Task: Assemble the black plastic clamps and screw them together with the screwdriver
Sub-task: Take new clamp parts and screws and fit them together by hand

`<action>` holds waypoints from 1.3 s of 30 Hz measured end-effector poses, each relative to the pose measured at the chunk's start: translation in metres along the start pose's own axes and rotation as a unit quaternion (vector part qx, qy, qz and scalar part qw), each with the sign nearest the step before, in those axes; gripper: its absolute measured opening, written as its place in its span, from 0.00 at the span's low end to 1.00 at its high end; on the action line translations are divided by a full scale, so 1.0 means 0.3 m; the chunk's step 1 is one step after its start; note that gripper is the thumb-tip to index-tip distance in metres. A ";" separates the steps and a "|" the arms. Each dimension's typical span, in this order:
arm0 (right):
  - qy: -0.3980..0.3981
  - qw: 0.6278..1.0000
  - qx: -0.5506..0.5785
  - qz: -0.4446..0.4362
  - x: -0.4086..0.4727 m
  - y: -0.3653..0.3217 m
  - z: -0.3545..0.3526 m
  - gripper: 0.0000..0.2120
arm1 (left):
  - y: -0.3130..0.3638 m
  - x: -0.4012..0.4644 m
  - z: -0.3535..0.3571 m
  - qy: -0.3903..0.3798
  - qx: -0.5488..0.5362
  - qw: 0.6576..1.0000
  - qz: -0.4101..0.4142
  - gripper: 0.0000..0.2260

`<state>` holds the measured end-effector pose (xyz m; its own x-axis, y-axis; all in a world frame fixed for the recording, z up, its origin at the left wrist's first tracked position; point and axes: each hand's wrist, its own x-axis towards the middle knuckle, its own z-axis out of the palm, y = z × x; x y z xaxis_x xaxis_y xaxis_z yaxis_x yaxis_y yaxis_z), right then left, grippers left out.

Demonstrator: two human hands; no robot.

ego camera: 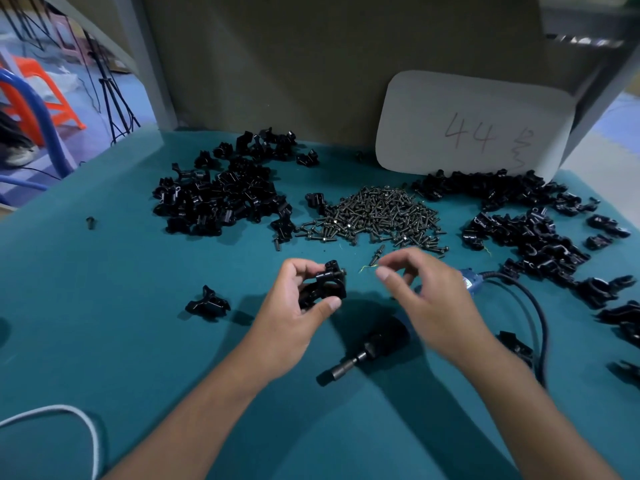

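Two hands mid-frame over the teal table (104, 306). Left hand (294, 306) grips a black clamp (325, 282), fingers and thumb curled round it; a screw sticks out of its top right. Right hand (426, 292) hangs just right of the clamp, blurred, fingers loosely curled; can't tell if it pinches anything. Electric screwdriver (367, 348) lies on the table below the hands, bit pointing lower left, cable (533, 306) looping right. Screw pile (377, 216) upper centre, clamp-part piles upper left (221, 195) and right (519, 220). One loose clamp half (207, 303) left of the left hand. White card (474, 126) marked "44" upper right.
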<state>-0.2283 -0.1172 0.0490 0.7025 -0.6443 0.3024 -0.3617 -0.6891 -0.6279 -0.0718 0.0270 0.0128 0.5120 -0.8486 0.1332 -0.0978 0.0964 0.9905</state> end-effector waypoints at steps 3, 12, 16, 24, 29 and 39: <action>-0.014 0.992 -0.114 0.052 0.171 0.094 -0.034 0.02 | -0.004 0.013 -0.019 0.017 0.000 1.000 -0.020 0.15; -0.151 0.941 -0.280 0.115 0.395 0.201 0.032 0.06 | -0.021 0.023 -0.024 0.027 0.016 0.999 -0.035 0.15; -0.167 0.934 -0.297 0.109 0.356 0.175 0.019 0.01 | -0.016 0.024 -0.023 0.042 -0.011 0.998 -0.045 0.15; 0.002 0.973 0.224 0.058 0.108 -0.076 -0.047 0.09 | -0.003 0.028 -0.015 0.053 -0.169 0.982 -0.068 0.15; 0.012 0.949 0.311 0.048 0.006 -0.125 0.029 0.08 | 0.020 0.014 0.002 0.020 -0.273 0.959 -0.079 0.21; 0.027 0.982 0.184 -0.003 0.002 -0.116 0.029 0.13 | 0.050 0.004 0.000 0.011 -0.292 0.952 -0.089 0.19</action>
<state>-0.2100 -0.0906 0.0649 0.6665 -0.6641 0.3389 -0.1038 -0.5328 -0.8398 -0.0726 0.0274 0.0279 0.4940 -0.8684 -0.0440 0.4806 0.2305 0.8461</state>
